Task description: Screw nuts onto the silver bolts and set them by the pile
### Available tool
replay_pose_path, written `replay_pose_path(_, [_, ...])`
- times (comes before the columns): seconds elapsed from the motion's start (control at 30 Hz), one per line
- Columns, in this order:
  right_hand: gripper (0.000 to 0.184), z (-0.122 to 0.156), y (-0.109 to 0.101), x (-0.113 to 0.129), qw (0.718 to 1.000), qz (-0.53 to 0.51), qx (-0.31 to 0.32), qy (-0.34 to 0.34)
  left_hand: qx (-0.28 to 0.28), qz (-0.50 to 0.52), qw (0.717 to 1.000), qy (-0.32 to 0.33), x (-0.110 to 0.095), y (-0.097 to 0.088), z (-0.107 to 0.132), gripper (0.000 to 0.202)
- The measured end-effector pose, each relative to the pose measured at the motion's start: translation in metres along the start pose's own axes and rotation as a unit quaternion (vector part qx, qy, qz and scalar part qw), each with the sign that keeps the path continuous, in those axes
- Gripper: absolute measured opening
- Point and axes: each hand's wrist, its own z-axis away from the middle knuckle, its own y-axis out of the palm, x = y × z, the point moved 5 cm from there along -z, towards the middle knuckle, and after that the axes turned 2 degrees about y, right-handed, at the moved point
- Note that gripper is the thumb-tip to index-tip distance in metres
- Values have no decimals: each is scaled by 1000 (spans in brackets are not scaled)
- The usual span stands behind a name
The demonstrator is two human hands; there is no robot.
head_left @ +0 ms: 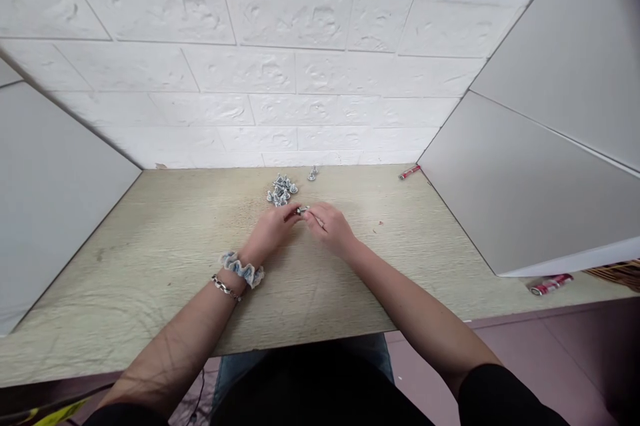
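My left hand [270, 231] and my right hand [334, 229] meet over the middle of the table, fingertips pinched on a small silver bolt [301, 211] between them. Most of the bolt is covered by the fingers, so I cannot tell whether a nut or washer is on it. Just beyond my left hand lies a heap of silver bolts [281, 189], several of which appear to carry washers or nuts. A smaller group of bolts [313, 174] sits apart from the heap, nearer the wall.
The wooden table [165, 279] ends at a white brick-patterned wall [273, 73]. Grey panels stand at the left [60, 193] and right [520, 179]. One red battery-like cylinder [410, 173] lies at the back right, another [551, 285] near the front right, beside a wicker basket [617, 274].
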Motion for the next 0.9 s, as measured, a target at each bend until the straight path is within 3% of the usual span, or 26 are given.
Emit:
replay_pose_path(0.13, [36,0,-6,-9,995,-35,-70,56,74,-10,990,121,-28,17,13,21])
replay_pose_path(0.23, [49,0,1,-17,993,-55,-51,92,76,-17,987,141,-35,22,16,20])
replay_pose_path(0.47, [67,4,25,-22,988,-45,73,126,3,-14,1000,18,-12,8,6,26])
replay_pose_path(0.6, [70,5,26,-17,986,-34,96,129,-45,14,998,-52,2,-2,2,29])
replay_pose_path(0.7, [56,3,18,-15,990,-31,58,122,-64,33,994,-76,7,-4,1,28])
replay_pose_path(0.8, [35,-1,4,-14,993,-24,-28,112,-69,34,994,-76,8,-2,0,27])
replay_pose_path(0.9, [31,-3,-8,-15,990,-20,-87,112,-63,23,996,-58,6,0,0,26])
